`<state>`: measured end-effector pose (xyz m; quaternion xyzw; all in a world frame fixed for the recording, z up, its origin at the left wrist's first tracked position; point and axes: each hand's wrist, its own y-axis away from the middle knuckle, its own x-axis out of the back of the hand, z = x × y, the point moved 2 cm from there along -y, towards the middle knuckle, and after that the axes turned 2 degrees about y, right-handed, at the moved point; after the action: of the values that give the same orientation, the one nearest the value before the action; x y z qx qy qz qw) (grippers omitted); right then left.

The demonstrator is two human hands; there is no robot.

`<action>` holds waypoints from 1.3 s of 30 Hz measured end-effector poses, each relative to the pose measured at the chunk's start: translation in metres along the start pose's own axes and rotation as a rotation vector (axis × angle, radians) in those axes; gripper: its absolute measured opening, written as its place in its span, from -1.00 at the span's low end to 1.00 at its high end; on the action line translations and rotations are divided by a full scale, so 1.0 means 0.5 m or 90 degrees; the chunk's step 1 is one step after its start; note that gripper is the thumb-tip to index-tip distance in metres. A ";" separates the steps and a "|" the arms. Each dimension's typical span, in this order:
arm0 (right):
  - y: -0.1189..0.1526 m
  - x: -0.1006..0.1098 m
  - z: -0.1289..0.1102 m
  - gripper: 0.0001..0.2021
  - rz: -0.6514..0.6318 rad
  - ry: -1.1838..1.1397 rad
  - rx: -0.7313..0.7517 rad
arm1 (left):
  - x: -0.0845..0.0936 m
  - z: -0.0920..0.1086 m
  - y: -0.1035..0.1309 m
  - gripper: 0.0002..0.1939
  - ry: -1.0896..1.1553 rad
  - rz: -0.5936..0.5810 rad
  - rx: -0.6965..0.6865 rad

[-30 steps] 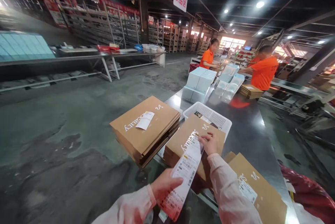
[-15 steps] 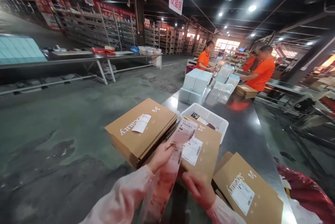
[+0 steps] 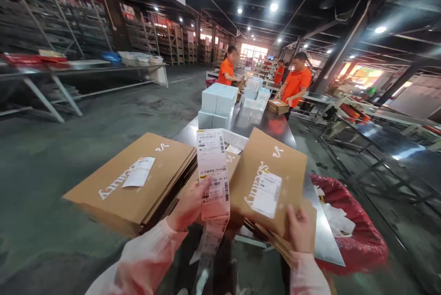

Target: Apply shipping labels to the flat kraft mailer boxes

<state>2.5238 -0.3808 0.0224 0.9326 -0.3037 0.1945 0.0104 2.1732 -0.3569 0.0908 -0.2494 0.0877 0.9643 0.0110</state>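
My left hand is closed on a long strip of printed shipping labels, which hangs down past the table edge. My right hand grips the lower right edge of a flat brown carton with a white label stuck on it. More cartons lie under that one. At the left is a stack of brown cartons with a folded white paper on top. Behind the strip, a white perforated basket is partly hidden, with a labelled carton in front of it.
Light blue boxes stand farther along the metal table. Two people in orange work there, with another person beyond. A red-lined bin holding white plastic is at the right. Another table stands at the left.
The view has turned right. My right hand has moved right and taken hold of a labelled carton, whose far end is now raised. The label strip now stands more upright in my left hand.
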 end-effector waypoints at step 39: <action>-0.041 -0.481 -0.208 -0.25 -0.341 0.386 0.345 | 0.166 -0.278 0.173 -0.34 -0.060 -0.113 0.220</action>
<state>2.3204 -0.2144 0.0318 0.8483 0.0254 0.5203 -0.0953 2.1615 -0.4684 -0.0549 -0.2052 0.2289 0.9408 0.1424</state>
